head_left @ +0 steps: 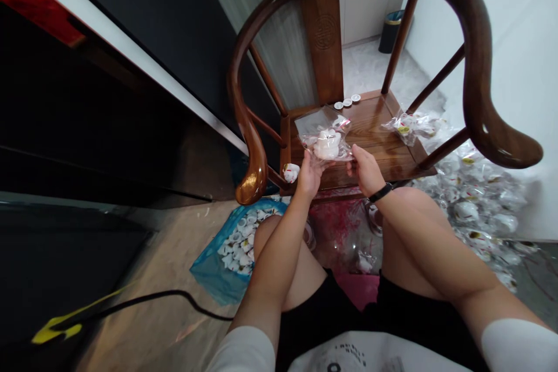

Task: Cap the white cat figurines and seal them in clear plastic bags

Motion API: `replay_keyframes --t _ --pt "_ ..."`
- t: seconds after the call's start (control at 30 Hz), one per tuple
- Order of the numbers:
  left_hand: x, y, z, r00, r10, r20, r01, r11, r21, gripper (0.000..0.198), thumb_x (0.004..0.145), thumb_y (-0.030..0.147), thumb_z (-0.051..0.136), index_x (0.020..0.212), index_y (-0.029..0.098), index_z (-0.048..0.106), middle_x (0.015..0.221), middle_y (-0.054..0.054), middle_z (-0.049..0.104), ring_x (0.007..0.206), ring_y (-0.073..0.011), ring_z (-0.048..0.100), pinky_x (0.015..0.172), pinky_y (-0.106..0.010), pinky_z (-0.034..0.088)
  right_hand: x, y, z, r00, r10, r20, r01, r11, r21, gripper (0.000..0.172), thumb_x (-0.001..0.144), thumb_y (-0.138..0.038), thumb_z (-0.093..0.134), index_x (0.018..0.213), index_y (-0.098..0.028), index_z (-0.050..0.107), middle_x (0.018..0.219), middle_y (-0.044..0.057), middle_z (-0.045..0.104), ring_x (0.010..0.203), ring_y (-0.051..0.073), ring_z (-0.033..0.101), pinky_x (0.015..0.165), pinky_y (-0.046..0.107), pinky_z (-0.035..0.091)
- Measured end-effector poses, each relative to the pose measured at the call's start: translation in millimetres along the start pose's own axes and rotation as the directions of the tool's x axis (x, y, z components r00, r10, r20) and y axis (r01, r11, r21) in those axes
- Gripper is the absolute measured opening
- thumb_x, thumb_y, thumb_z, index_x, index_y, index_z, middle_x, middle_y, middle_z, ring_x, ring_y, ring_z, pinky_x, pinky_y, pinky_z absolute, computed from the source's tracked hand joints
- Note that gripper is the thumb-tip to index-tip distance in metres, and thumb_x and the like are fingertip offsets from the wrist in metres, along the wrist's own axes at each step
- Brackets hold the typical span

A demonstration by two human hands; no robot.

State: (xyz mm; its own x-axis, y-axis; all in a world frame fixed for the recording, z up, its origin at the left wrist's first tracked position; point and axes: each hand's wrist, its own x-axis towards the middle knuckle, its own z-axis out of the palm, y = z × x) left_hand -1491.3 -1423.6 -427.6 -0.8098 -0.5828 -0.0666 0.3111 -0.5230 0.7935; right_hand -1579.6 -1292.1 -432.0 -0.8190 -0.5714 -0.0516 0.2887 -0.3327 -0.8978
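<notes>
Plastic bag (320, 128) with a white object (326, 145) inside is pinched at its near edge by left hand (308, 177) and right hand (365, 170), its long axis lying slantwise above the wooden chair seat (375, 128).

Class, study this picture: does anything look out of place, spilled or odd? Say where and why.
Yes. Besides the clear plastic packet held in the left hand and right hand, more packets of white items lie heaped on the floor against the wall, in no container, which looks untidy.
</notes>
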Motion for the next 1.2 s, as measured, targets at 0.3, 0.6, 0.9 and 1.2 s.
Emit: replay_keyframes --t 0.3,0.6,0.9,1.2 --pt "1.2 -0.6 -3.2 1.0 0.003 0.003 -0.003 1.0 0.004 0.047 0.104 0.065 0.052 0.119 0.024 0.07 0.108 -0.008 0.081 0.105 -0.0259 0.079 0.092 -0.038 0.06 -0.7 -1.0 1.3 0.998 -0.067 -0.023 0.065 0.995 -0.075 0.054 0.084 -0.075 0.073 0.083 -0.024 0.057 0.057 -0.006 0.059 0.044 0.009 0.047 0.041 0.02 0.034" --pt "6.5 7.0 -7.4 0.999 0.005 -0.046 -0.008 0.998 -0.062 0.063 0.099 0.08 0.045 0.105 0.021 0.069 0.089 -0.007 0.078 0.083 -0.0218 0.077 0.088 -0.037 0.058 -5.3 4.9 -3.9 0.98 -0.071 0.188 0.13 0.938 -0.321 0.047 0.097 -0.066 0.062 0.081 -0.022 0.064 0.061 -0.004 0.059 0.049 0.011 0.05 0.05 0.024 0.038" --pt "14.3 5.4 -6.5 0.992 0.012 -0.123 -0.018 0.999 -0.051 0.051 0.102 0.067 0.053 0.099 0.019 0.069 0.087 -0.006 0.075 0.077 -0.0159 0.072 0.081 -0.029 0.056 -32.9 2.4 18.9 0.534 -0.039 0.844 0.844 0.073 -0.531 0.021 0.104 -0.029 0.061 0.087 -0.018 0.069 0.086 0.006 0.071 0.078 0.019 0.059 0.071 0.032 0.037" --pt "24.4 -1.4 -8.0 0.992 -0.032 -0.122 0.019 0.994 -0.107 0.054 0.105 0.066 0.046 0.093 0.018 0.068 0.079 -0.005 0.072 0.07 -0.0154 0.069 0.072 -0.028 0.052 -28.0 -12.4 44.8 -0.224 0.171 0.96 0.93 -0.258 0.263 0.036 0.111 -0.016 0.042 0.094 -0.021 0.073 0.094 0.007 0.071 0.087 0.021 0.058 0.075 0.037 0.035"
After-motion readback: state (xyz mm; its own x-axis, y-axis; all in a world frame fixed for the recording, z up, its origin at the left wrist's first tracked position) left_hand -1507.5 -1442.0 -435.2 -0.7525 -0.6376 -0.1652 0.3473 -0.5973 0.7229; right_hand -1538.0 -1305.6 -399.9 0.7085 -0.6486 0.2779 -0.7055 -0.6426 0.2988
